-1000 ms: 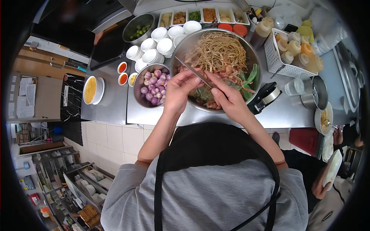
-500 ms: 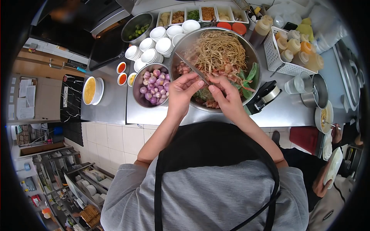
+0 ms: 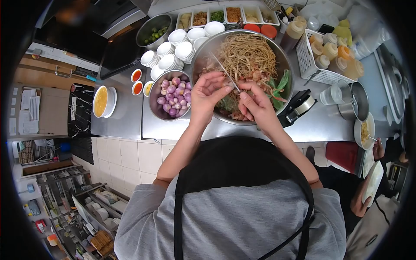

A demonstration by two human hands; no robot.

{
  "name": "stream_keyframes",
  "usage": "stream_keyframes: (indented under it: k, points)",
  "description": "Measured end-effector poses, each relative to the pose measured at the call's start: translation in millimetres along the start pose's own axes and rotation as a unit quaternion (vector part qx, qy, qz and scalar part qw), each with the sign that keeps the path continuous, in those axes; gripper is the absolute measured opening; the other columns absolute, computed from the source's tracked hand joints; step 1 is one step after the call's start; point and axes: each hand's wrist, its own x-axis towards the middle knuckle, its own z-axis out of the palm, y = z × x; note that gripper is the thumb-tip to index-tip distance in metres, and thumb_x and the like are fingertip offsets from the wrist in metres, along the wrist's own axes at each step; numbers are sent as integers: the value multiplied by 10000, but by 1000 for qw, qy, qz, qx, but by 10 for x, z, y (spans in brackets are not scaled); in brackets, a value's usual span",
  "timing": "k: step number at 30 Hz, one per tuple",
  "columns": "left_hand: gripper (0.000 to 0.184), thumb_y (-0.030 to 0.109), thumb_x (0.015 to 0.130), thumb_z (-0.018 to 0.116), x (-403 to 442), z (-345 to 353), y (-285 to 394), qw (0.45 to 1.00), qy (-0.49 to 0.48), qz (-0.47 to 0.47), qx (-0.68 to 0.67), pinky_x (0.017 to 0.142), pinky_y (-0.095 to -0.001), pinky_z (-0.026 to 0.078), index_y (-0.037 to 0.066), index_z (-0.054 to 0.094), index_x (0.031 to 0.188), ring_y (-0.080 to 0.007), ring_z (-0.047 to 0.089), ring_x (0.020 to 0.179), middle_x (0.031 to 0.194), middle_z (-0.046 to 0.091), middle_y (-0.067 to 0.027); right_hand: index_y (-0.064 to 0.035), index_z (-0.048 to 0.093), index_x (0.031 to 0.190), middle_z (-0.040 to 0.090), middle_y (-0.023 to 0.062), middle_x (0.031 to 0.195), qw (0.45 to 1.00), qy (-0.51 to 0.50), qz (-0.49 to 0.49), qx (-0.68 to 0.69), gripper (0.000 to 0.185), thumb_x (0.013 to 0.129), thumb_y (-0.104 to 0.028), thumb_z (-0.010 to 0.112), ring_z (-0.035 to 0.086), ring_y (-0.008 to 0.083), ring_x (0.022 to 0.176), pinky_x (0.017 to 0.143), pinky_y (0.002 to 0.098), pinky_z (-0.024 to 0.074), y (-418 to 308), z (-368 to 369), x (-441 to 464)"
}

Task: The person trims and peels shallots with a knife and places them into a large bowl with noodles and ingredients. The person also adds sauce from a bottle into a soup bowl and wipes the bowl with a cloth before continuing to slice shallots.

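Both my hands are over a large steel bowl (image 3: 287, 53) that holds a heap of brown, stringy dried stalks (image 3: 249, 50), reddish papery peelings (image 3: 255, 77) and some green leaves (image 3: 282, 82). A thin-bladed knife (image 3: 224, 69) points up and to the left, its handle end pinched in my right hand (image 3: 256, 104). My left hand (image 3: 207, 94) has its fingers curled and thumb pressed in beside the blade; whatever it pinches is too small or hidden to name. Just left of it stands a steel bowl (image 3: 152, 100) of peeled purple shallots (image 3: 174, 96).
Stacked white bowls (image 3: 184, 51) and a row of ingredient trays (image 3: 216, 17) line the back. A tape dispenser (image 3: 301, 108) sits right of the big bowl, near a white basket (image 3: 307, 65) of sauce bottles. At far right, another person's hand (image 3: 360, 203) holds a white dish (image 3: 373, 184).
The knife has swung steeper, its tip moving right and up. My right hand has turned and shifted slightly right; my left fingers have loosened a little.
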Motion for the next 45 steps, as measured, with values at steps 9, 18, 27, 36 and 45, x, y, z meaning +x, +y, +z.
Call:
stream_keyframes:
  k: [9, 18, 27, 36, 45]
  points:
    - [380, -52, 707, 631, -16, -30, 39, 999, -19, -46, 9, 815, -251, 436, -6, 512, 1065, -142, 541, 913, 1000, 572, -97, -79, 423, 1152, 412, 1, 562, 999, -8, 28, 15, 264, 912, -184, 390, 332, 53, 459, 435, 179, 278, -61, -52, -66]
    - [284, -15, 791, 533, -61, -38, 143, 985, -50, -117, -116, 843, -301, 459, -40, 496, 1072, -225, 570, 931, 979, 580, -132, -69, 448, 1110, 421, -17, 560, 998, 60, 37, -7, 255, 896, -208, 442, 345, 40, 475, 430, 179, 268, -71, -273, -76]
    - [304, 45, 818, 530, -80, -23, 161, 979, -77, -123, -142, 882, -316, 441, -41, 468, 1104, -255, 559, 957, 981, 575, -138, -95, 356, 1287, 501, 31, 616, 936, 111, -14, -334, 411, 888, -156, 433, 474, 72, 586, 561, 223, 391, 8, -275, -224]
    - [276, 63, 819, 544, -78, -66, 132, 977, -75, -130, -152, 831, -305, 464, -31, 503, 1075, -199, 573, 919, 981, 584, -112, -70, 305, 1316, 378, -32, 629, 991, -41, -25, -122, 419, 917, -174, 378, 337, 47, 540, 493, 176, 305, -107, -35, -165]
    - [270, 57, 815, 549, -97, -74, 180, 982, -78, -111, -132, 812, -315, 471, -29, 524, 1070, -199, 587, 883, 971, 590, -119, -105, 389, 1277, 400, -48, 665, 995, -29, -17, -95, 387, 892, -125, 416, 351, 29, 561, 507, 165, 315, -122, -50, -144]
